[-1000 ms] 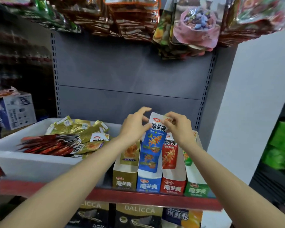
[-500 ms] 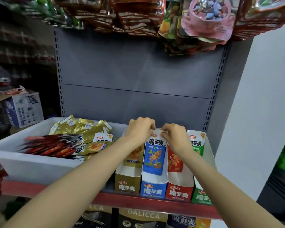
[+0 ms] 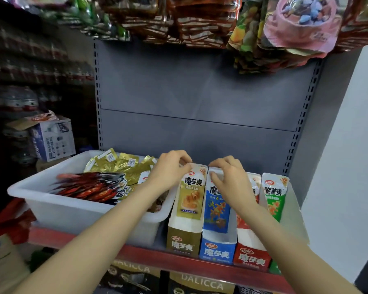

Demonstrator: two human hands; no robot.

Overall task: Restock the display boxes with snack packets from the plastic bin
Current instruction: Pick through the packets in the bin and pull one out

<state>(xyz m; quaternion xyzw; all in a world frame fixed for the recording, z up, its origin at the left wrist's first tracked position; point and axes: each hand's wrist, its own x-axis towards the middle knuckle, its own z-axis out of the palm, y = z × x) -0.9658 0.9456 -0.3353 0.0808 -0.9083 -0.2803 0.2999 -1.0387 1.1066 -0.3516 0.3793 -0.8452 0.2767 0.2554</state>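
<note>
While upright, blue packet [image 3: 217,211] under right hand [image 3: 232,183]

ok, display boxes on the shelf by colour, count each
Gold display box: 1
Blue display box: 1
Red display box: 1
Green display box: 1, mostly hidden behind the right arm
Total: 4
</note>
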